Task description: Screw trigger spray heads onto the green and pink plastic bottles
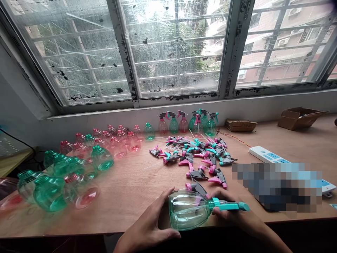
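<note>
A clear green spray bottle (188, 214) lies on its side in the air at the table's front edge, its base toward the left. My left hand (151, 219) cups the base end, fingers behind and thumb below. At the neck, my right hand (223, 207) grips around the teal collar of the spray head (228, 205), whose nozzle end points right. A pink-and-grey spray head (196, 188) lies just behind the bottle, partly covered by it. Beyond is a heap of loose pink, teal and grey spray heads (195, 149) with thin tubes.
Several open green bottles (50, 193) and pink bottles (119, 147) stand at the left. Bottles with spray heads fitted (173, 123) line the windowsill wall. On the right are a white power strip (268, 154), a blurred-out object (279, 186), a flat carton (240, 125) and an open box (298, 118).
</note>
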The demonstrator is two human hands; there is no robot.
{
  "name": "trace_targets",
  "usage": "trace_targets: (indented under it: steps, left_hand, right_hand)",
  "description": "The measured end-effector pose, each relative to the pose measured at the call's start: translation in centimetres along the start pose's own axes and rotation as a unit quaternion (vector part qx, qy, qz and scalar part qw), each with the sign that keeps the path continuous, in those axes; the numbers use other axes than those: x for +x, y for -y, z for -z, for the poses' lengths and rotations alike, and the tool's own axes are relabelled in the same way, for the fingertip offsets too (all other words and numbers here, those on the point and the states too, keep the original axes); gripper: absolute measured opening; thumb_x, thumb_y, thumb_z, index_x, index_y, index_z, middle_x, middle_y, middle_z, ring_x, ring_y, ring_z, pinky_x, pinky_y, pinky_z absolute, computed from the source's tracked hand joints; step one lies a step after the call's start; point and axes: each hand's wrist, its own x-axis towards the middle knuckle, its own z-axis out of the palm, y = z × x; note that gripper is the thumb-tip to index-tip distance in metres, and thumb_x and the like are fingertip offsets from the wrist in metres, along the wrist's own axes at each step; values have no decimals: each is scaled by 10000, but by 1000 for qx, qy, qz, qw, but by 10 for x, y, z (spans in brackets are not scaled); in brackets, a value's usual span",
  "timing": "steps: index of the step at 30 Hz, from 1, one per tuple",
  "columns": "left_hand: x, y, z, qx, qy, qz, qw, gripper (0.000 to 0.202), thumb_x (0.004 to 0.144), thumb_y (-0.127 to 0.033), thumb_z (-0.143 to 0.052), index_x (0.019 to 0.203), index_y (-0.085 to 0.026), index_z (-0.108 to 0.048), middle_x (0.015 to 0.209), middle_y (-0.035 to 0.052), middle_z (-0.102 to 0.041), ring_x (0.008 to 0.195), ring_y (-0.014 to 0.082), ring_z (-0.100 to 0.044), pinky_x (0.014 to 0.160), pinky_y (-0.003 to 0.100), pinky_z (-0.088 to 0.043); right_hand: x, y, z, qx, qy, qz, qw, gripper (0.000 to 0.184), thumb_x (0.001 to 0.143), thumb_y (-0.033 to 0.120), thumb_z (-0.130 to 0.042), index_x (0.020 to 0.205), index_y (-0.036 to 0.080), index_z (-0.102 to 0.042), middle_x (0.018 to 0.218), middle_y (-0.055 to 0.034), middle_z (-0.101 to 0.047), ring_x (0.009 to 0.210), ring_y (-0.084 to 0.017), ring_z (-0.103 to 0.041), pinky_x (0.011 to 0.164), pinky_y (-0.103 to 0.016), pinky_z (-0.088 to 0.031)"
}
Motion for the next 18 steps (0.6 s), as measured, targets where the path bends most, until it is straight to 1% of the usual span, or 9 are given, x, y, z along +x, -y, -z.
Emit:
trace_targets:
  steps: [5, 11, 13, 15, 18]
  left_hand:
    - [1, 0, 0, 18, -4, 5, 1000, 1045, 733, -296, -869, 1573, -336, -248, 1645, 55, -345, 1498, 362, -320, 1247, 491, -281]
    - [2, 2, -2, 23, -12, 4, 1000, 1091, 718, -205, -855, 1585, -333, -206, 1664, 61, -294, 1517, 363, -269, 1260, 500, -236]
    - [3, 1, -3, 33, -12, 5, 999, 1086, 721, -203, -855, 1582, -345, -208, 1668, 55, -282, 1522, 368, -248, 1264, 506, -213]
    - [5, 0, -3, 26, -13, -4, 1000, 1127, 712, -236, -882, 1581, -365, -176, 1669, 62, -268, 1509, 374, -277, 1251, 514, -246]
    - [7, -2, -3, 16, -20, -44, 999, 1259, 656, -370, -937, 1585, -376, -86, 1655, 98, -268, 1466, 390, -357, 1209, 517, -337]
  right_hand:
    - [0, 1, 0, 2, 5, -1, 1000, 192, 784, 337, -698, 942, 233, -666, 794, 8, -677, 714, -199, -599, 623, -279, -444]
    - [1, 0, 0, 7, -4, 6, 1000, 220, 751, 341, -731, 928, 220, -681, 806, 2, -681, 733, -213, -626, 628, -282, -454]
    - [2, 1, 0, 10, -4, 7, 1000, 223, 746, 335, -739, 928, 216, -688, 797, 4, -680, 730, -210, -622, 628, -279, -454]
    - [2, 3, 0, 9, -2, 10, 1000, 221, 744, 328, -740, 931, 219, -698, 791, 7, -682, 723, -204, -609, 632, -277, -455]
    - [2, 6, 0, 2, -3, 10, 1000, 204, 740, 318, -738, 922, 230, -711, 787, 12, -687, 717, -201, -599, 633, -276, -462]
